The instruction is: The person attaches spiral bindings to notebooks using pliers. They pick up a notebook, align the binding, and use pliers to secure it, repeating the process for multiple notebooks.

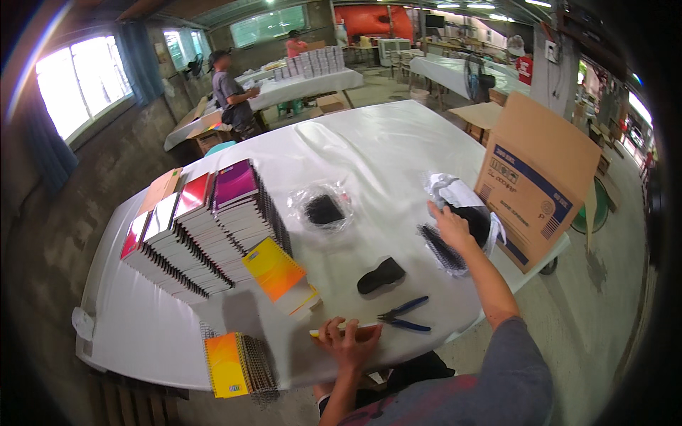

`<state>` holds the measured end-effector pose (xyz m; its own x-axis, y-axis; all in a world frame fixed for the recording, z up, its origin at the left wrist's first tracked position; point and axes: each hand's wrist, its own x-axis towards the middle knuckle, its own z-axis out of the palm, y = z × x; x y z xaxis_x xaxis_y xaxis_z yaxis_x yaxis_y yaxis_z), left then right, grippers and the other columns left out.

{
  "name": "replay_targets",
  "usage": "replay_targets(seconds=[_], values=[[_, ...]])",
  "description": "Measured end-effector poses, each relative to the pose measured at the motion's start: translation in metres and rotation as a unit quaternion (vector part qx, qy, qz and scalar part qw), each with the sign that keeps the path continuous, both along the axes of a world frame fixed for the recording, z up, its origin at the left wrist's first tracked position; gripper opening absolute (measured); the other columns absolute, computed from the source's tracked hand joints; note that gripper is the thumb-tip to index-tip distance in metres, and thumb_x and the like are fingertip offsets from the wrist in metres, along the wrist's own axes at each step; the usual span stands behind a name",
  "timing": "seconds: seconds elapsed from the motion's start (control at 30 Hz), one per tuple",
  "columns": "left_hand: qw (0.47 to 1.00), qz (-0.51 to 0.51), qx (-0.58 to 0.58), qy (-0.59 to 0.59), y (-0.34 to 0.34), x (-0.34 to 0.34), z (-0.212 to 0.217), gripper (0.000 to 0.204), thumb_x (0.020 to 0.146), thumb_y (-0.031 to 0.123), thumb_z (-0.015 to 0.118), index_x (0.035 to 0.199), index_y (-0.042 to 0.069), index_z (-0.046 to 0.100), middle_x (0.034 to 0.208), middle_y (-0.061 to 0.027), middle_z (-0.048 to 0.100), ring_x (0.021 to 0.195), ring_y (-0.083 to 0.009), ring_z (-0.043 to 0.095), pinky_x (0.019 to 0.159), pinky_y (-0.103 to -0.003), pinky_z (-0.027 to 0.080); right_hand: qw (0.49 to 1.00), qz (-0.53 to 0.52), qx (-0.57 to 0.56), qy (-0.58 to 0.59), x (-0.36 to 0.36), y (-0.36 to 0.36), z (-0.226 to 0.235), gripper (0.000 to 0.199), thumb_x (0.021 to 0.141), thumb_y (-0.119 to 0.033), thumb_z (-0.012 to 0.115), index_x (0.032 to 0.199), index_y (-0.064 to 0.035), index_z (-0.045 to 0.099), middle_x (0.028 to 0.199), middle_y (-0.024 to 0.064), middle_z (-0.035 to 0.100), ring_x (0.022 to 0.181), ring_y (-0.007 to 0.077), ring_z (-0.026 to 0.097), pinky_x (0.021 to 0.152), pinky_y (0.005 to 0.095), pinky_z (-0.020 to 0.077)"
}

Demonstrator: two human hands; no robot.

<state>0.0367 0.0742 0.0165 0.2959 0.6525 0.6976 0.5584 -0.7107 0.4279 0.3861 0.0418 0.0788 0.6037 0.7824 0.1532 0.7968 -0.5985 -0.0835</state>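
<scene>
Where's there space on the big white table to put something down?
The far end of the table, beyond the clear bag, is widest. There's also room left of the small yellow notebooks. It's crowded around the tall book stacks, near the left hand and pliers, and beside the box, at the right hand.

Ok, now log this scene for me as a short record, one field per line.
Left hand: holds a mostly hidden yellow-edged notebook near the table's front
Right hand: at an opened plastic bag of black coils; contact unclear
Tool: blue-handled pliers, jaws toward the left hand
Finished-looking stock: tall rows of spiral-bound notebooks, left side
Front left: yellow-orange spiral notebooks
Container: cardboard box, right side
Background: person in grey shirt beside another table
</scene>
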Motion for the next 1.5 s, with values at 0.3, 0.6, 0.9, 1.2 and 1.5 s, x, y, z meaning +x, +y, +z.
replay_targets(seconds=[0.3,0.6,0.9,1.2,1.5], values=[[0.997,-0.033,0.068,-0.016,0.004,0.002,-0.006,0.037,0.049,0.027,0.082,0.074,0.014,0.059,0.099,-0.0085,0.048,0.105,-0.0323,0.041,0.09,-0.052,0.031,0.857,0.384,0.116,0.323,-0.094,-0.012,0.008,0.026,0.085,-0.019,0.051,0.103,-0.003,0.061,0.103,0.0169,0.062,0.094,0.0299,0.06,0.084,0.0379,0.0465],[0.985,-0.025,0.156,0.075,-0.002,-0.01,0.015,0.03,0.062,0.035,0.075,0.073,0.011,0.059,0.097,-0.0111,0.051,0.098,-0.0315,0.046,0.085,-0.047,0.035,0.776,0.384,0.198,0.46,-0.202,-0.037,-0.014,0.023,0.076,-0.003,0.062,0.099,0.0004,0.063,0.093,0.0125,0.056,0.084,0.0265,0.057,0.071,0.0326,0.0444],[0.98,-0.014,0.178,0.088,-0.004,-0.005,0.03,0.028,0.078,0.036,0.064,0.072,0.009,0.06,0.085,-0.0112,0.056,0.085,-0.0295,0.052,0.078,-0.044,0.04,0.775,0.323,0.19,0.509,-0.193,-0.032,-0.012,0.019,0.074,-0.007,0.065,0.09,0.0011,0.063,0.082,0.0124,0.063,0.078,0.0262,0.06,0.068,0.035,0.0457],[0.979,-0.019,0.16,0.121,-0.002,-0.012,0.031,0.026,0.086,0.04,0.056,0.085,0.014,0.062,0.086,-0.0077,0.055,0.078,-0.026,0.052,0.073,-0.041,0.041,0.781,0.336,0.175,0.497,-0.196,-0.026,-0.014,0.017,0.077,-0.01,0.063,0.09,0.0015,0.06,0.08,0.0143,0.062,0.076,0.0267,0.06,0.068,0.0353,0.0454],[0.978,-0.025,0.158,0.13,0.002,-0.014,0.031,0.026,0.087,0.04,0.055,0.088,0.015,0.062,0.088,-0.0073,0.055,0.079,-0.0256,0.051,0.074,-0.041,0.041,0.796,0.299,0.275,0.448,-0.209,-0.025,-0.028,0.018,0.075,-0.011,0.068,0.086,0.0004,0.059,0.082,0.0117,0.058,0.077,0.0248,0.057,0.069,0.0332,0.0443]])
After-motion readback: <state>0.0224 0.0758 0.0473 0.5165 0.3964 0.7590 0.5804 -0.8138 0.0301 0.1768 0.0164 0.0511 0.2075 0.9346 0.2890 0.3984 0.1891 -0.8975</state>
